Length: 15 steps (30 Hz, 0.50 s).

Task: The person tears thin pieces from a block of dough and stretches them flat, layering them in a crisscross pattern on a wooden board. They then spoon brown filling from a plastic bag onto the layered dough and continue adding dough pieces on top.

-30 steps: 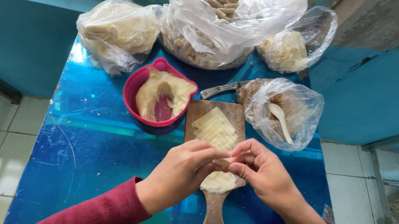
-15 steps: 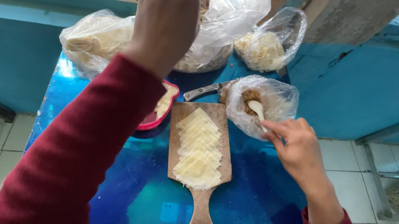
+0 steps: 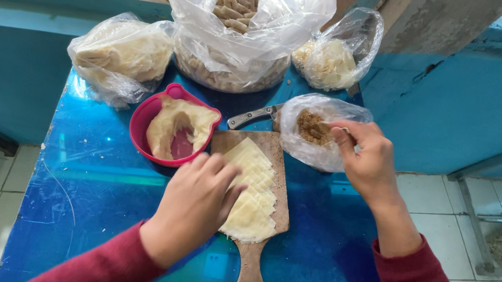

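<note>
Here the left hand (image 3: 196, 203) lies with fingers spread flat on the wrappers (image 3: 250, 192) stacked on the board (image 3: 274, 165), gripping nothing, while the right hand (image 3: 363, 160) pinches what seems a spoon handle inside the filling bag (image 3: 317, 132). I think the thin sheets can slide or tear, or the soft bag can tip. No label shows: clear bags (image 3: 244, 17) stand behind, and a pink bowl (image 3: 146, 120) sits left of the board.

A shiny blue table (image 3: 87, 188) carries a wooden board (image 3: 265, 238), pink bowl (image 3: 153, 118), perhaps a knife (image 3: 251, 117), and plastic bags (image 3: 119, 54).
</note>
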Each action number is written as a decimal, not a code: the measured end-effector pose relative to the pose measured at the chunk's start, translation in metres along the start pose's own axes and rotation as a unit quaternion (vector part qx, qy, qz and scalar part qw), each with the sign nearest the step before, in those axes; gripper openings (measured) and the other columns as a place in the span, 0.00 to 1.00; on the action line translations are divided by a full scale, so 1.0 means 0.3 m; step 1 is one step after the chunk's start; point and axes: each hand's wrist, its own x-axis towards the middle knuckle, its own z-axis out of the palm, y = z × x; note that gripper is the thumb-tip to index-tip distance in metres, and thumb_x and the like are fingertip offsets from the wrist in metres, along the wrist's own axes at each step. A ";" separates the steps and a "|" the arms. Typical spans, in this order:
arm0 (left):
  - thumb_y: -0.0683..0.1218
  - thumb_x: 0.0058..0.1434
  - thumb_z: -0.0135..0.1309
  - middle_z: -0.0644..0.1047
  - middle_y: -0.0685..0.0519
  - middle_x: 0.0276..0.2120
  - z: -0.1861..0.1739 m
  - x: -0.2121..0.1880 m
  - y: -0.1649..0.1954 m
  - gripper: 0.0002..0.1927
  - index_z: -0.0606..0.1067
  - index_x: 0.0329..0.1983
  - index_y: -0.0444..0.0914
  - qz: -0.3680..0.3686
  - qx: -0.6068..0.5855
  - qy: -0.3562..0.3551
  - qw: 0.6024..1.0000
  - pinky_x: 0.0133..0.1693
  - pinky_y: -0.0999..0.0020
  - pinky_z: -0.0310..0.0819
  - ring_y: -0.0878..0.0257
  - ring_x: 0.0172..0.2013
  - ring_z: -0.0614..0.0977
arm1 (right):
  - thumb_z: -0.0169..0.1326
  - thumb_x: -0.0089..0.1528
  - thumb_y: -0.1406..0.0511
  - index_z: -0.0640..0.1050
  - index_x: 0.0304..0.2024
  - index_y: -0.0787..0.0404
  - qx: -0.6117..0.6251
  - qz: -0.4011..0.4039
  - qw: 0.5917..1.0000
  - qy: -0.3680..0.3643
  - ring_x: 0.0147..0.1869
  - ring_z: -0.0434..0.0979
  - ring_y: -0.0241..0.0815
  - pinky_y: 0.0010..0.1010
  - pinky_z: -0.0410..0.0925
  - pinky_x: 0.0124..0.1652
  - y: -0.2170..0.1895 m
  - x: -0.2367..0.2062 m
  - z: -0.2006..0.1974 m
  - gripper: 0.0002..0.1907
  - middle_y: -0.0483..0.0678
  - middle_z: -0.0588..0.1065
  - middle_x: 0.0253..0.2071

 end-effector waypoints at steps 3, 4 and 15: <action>0.48 0.60 0.59 0.75 0.51 0.36 -0.006 -0.061 -0.016 0.10 0.76 0.42 0.40 -0.014 -0.016 -0.031 0.999 0.38 0.58 0.68 0.53 0.39 0.75 | 0.58 0.68 0.63 0.83 0.47 0.59 0.031 0.055 0.998 -0.003 0.30 0.76 0.43 0.34 0.69 0.32 -0.029 -0.059 0.010 0.09 0.50 0.81 0.36; 0.47 0.60 0.59 0.75 0.51 0.36 -0.006 -0.068 -0.025 0.10 0.76 0.42 0.40 0.001 -0.011 -0.019 1.000 0.38 0.59 0.68 0.53 0.39 0.75 | 0.57 0.68 0.64 0.82 0.47 0.60 0.036 0.006 0.999 -0.006 0.34 0.78 0.43 0.34 0.71 0.34 -0.044 -0.086 0.021 0.08 0.51 0.81 0.38; 0.51 0.62 0.57 0.72 0.52 0.32 0.062 -0.040 0.028 0.10 0.73 0.35 0.41 0.041 0.037 -0.036 0.998 0.35 0.59 0.65 0.55 0.36 0.74 | 0.54 0.69 0.68 0.81 0.47 0.63 -0.025 0.005 0.997 0.077 0.32 0.81 0.48 0.36 0.72 0.34 -0.082 -0.147 0.022 0.07 0.55 0.80 0.38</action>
